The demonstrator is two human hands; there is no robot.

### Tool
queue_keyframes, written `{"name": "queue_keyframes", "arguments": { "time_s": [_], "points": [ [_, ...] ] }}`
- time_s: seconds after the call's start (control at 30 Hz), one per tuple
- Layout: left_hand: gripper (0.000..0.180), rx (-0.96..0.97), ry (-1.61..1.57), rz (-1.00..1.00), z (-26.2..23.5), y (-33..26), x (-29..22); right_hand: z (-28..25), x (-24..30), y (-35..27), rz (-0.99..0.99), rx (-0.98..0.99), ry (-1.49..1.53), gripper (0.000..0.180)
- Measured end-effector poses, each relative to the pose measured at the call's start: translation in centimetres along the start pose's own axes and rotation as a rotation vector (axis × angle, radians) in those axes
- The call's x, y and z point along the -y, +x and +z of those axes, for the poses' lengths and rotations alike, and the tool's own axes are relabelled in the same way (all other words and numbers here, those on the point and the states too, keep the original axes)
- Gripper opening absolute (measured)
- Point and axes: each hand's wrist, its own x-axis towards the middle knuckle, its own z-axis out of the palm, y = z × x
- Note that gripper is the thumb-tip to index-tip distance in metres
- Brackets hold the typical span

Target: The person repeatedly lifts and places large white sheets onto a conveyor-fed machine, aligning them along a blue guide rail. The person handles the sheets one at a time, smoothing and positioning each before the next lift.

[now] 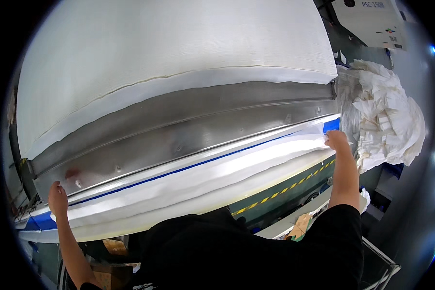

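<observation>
White sheet (198, 186) spans the frame's middle, below the steel bar (179, 130) and big roll (169, 48). Left hand (58, 197) and right hand (337, 140) are closed on its ends. Judged soft, light, tear-prone; best held at the edges. Scrap heap (386, 121) lies at right.

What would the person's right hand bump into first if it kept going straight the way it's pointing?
The right hand points up and away, gripping the white fabric layer at its end. Straight on, it would probably meet the grey metal bar just above, though depth is hard to judge here.
</observation>
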Motion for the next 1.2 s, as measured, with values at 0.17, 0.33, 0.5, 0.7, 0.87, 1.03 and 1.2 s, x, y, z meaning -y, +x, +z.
{"name": "queue_keyframes", "arguments": {
  "time_s": [0.17, 0.33, 0.5, 0.7, 0.87, 1.03, 1.2],
  "points": [
    [0.027, 0.004, 0.040, -0.078, 0.9, 0.9, 2.6, -1.5, 0.9, 0.0, 0.234, -0.232, 0.042, 0.036],
    [0.032, -0.069, 0.014, -0.161, 3.3, 2.9, 4.5, -1.8, 2.0, -1.1, 0.332, -0.166, 0.196, 0.027],
    [0.038, -0.498, 0.195, 0.094, 8.7, 4.9, 10.4, -8.8, 11.9, -0.2, 0.044, -0.376, 0.340, 0.023],
    [0.030, -0.517, -0.132, -0.002, 6.2, 8.6, 1.8, -25.0, 30.0, -5.5, -0.433, -0.498, 0.530, 0.017],
    [0.032, -0.680, -0.432, -0.090, 4.7, 7.8, 0.2, -39.1, 47.2, -10.1, -0.887, -0.661, 0.568, 0.017],
    [0.033, -0.714, -0.510, -0.087, 5.1, 7.8, -0.2, -51.5, 63.2, -15.9, -1.250, -0.653, 0.709, 0.019],
    [0.033, -0.732, -0.558, -0.058, 4.4, 7.9, -0.2, -59.4, 75.6, -16.8, -1.360, -0.712, 0.827, 0.022]
  ]
}}
